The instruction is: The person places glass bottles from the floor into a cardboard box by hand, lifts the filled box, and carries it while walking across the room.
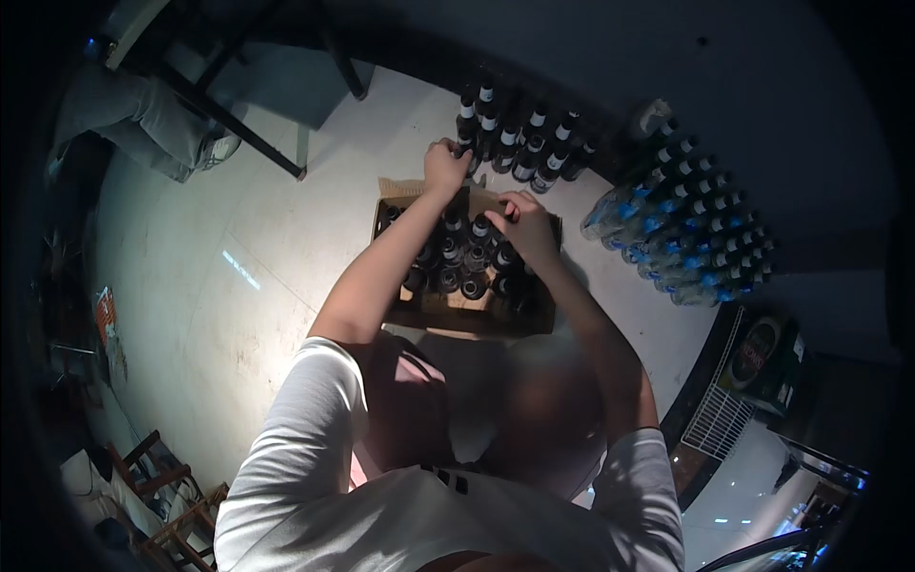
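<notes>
A cardboard box (457, 322) on the floor between my legs holds several dark glass bottles (451, 250), all upright, with room along its near side. My left hand (446, 170) reaches past the far left of the box, its fingers closed around a dark bottle (465, 145) at the edge of a standing group. Over the far right part of the box is my right hand (524, 224), fingers loosely bent and thumb apart, nothing visible in it. It is close to the box's far flap and a bottle neck; contact with either is unclear.
Beyond the box stand several dark bottles with pale neck labels (534, 143). To the right, clear bottles with blue labels (677, 224) are packed along the wall. A white wire rack (717, 419) and a green carton (760, 360) are lower right. A person's legs (157, 119) show upper left.
</notes>
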Tool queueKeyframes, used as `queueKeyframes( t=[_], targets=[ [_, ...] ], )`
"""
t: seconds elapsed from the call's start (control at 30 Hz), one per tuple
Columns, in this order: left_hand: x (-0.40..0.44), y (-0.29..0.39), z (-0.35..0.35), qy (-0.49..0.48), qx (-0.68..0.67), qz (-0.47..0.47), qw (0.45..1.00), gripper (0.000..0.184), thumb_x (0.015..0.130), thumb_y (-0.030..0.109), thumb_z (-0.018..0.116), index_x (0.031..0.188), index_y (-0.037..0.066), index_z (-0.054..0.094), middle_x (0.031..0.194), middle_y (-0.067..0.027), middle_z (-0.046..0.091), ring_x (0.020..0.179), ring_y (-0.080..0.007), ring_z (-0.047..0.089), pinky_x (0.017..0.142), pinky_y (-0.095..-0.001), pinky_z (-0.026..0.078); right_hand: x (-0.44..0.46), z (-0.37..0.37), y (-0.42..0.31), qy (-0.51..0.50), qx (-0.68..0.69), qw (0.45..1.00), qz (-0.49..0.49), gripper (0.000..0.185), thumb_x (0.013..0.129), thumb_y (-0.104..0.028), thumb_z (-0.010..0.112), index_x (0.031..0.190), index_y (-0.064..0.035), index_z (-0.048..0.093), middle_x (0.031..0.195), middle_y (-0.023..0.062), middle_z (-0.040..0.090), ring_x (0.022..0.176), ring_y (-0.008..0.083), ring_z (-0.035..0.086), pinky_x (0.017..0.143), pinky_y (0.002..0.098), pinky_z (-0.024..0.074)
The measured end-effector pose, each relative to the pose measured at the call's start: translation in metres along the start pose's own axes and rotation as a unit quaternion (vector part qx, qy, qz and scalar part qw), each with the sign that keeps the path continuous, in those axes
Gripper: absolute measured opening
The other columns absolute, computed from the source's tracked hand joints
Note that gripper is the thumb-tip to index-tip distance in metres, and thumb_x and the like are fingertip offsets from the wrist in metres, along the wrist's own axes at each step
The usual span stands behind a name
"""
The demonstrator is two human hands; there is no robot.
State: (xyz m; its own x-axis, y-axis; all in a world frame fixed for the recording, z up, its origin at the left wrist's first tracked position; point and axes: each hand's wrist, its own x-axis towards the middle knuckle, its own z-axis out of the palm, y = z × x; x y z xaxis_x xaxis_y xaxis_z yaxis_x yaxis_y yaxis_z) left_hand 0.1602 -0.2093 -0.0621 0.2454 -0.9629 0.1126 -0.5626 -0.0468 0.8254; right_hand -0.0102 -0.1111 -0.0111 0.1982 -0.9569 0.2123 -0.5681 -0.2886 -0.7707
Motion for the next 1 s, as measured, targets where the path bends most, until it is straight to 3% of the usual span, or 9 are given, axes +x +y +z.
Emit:
queueKeyframes(
  t=[0.13, 0.17, 0.27, 0.3, 0.4, 0.57, 0.7, 0.83, 1.0],
  targets=[
    [0.025, -0.024, 0.034, 0.046, 0.054, -0.016, 0.997, 0.040, 0.066, 0.026, 0.077, 0.089, -0.005, 0.064, 0.091, -0.0246, 0.062, 0.086, -0.0392, 0.061, 0.079, -0.0426, 0.050, -0.006, -0.007, 0.005, 0.002, -0.002, 1.000, 0.010, 0.031, 0.071, -0.015, 0.076, 0.094, -0.0005, 0.061, 0.072, 0.0104, 0.052, 0.064, 0.0252, 0.054, 0.058, 0.0338, 0.0441],
    [0.031, -0.033, 0.043, 0.029, 0.076, -0.033, 0.996, 0.042, 0.064, 0.027, 0.078, 0.089, -0.004, 0.064, 0.091, -0.0252, 0.062, 0.087, -0.0392, 0.061, 0.078, -0.0426, 0.050, -0.007, -0.012, 0.006, -0.002, -0.006, 1.000, -0.021, 0.030, 0.070, -0.014, 0.076, 0.093, -0.0004, 0.060, 0.072, 0.0102, 0.052, 0.063, 0.0255, 0.054, 0.058, 0.0340, 0.0444],
    [0.048, -0.025, 0.049, -0.110, 0.070, -0.145, 0.981, 0.044, 0.061, 0.029, 0.080, 0.088, -0.003, 0.065, 0.093, -0.0250, 0.062, 0.086, -0.0395, 0.062, 0.078, -0.0426, 0.051, -0.011, -0.018, 0.004, -0.014, -0.010, 0.999, 0.034, 0.030, 0.070, -0.012, 0.074, 0.094, -0.0006, 0.060, 0.073, 0.0103, 0.054, 0.065, 0.0257, 0.055, 0.059, 0.0343, 0.0450],
    [0.055, -0.027, 0.056, -0.110, 0.068, -0.142, 0.981, 0.044, 0.061, 0.029, 0.080, 0.088, -0.003, 0.065, 0.093, -0.0250, 0.062, 0.086, -0.0395, 0.062, 0.078, -0.0426, 0.051, -0.011, -0.018, 0.002, 0.005, 0.005, 1.000, 0.009, 0.026, 0.073, -0.011, 0.072, 0.095, -0.0003, 0.062, 0.073, 0.0078, 0.053, 0.060, 0.0169, 0.051, 0.056, 0.0286, 0.0434],
    [0.059, -0.033, 0.068, -0.020, 0.128, -0.109, 0.986, 0.043, 0.061, 0.027, 0.079, 0.088, -0.003, 0.064, 0.096, -0.0218, 0.062, 0.089, -0.0385, 0.061, 0.081, -0.0420, 0.050, -0.013, -0.030, -0.006, -0.016, -0.007, 1.000, 0.000, 0.026, 0.074, -0.011, 0.072, 0.095, -0.0005, 0.061, 0.074, 0.0076, 0.054, 0.060, 0.0168, 0.051, 0.057, 0.0287, 0.0437],
    [0.075, -0.048, 0.079, -0.031, 0.152, -0.132, 0.979, 0.039, 0.062, 0.022, 0.078, 0.091, 0.000, 0.063, 0.100, -0.0197, 0.061, 0.095, -0.0369, 0.059, 0.083, -0.0421, 0.050, -0.017, -0.043, -0.019, -0.022, -0.009, 1.000, 0.013, 0.028, 0.076, -0.014, 0.073, 0.099, -0.0028, 0.062, 0.075, 0.0070, 0.054, 0.060, 0.0164, 0.050, 0.057, 0.0285, 0.0436],
    [0.080, -0.052, 0.072, -0.018, 0.157, -0.059, 0.986, 0.034, 0.062, 0.019, 0.078, 0.086, 0.000, 0.061, 0.095, -0.0183, 0.061, 0.091, -0.0351, 0.059, 0.082, -0.0419, 0.050, -0.016, -0.049, -0.020, -0.026, -0.030, 0.999, 0.027, 0.028, 0.076, -0.014, 0.072, 0.100, -0.0033, 0.062, 0.076, 0.0065, 0.053, 0.060, 0.0162, 0.050, 0.057, 0.0286, 0.0438],
    [0.075, -0.029, 0.042, 0.033, 0.094, 0.116, 0.988, 0.028, 0.062, 0.014, 0.076, 0.078, -0.001, 0.058, 0.082, -0.0183, 0.058, 0.083, -0.0364, 0.057, 0.073, -0.0439, 0.046, -0.015, -0.048, -0.021, -0.047, -0.035, 0.998, 0.027, 0.028, 0.077, -0.014, 0.072, 0.100, -0.0024, 0.062, 0.076, 0.0067, 0.053, 0.061, 0.0163, 0.050, 0.058, 0.0286, 0.0438],
    [0.046, 0.036, -0.054, 0.059, -0.041, 0.193, 0.979, 0.026, 0.066, 0.010, 0.075, 0.079, -0.001, 0.055, 0.077, -0.0142, 0.055, 0.073, -0.0292, 0.053, 0.066, -0.0345, 0.043, -0.010, -0.036, -0.023, -0.055, -0.012, 0.998, 0.021, 0.024, 0.076, -0.012, 0.071, 0.096, -0.0006, 0.063, 0.073, 0.0082, 0.055, 0.062, 0.0179, 0.052, 0.059, 0.0288, 0.0438]
  ],
)
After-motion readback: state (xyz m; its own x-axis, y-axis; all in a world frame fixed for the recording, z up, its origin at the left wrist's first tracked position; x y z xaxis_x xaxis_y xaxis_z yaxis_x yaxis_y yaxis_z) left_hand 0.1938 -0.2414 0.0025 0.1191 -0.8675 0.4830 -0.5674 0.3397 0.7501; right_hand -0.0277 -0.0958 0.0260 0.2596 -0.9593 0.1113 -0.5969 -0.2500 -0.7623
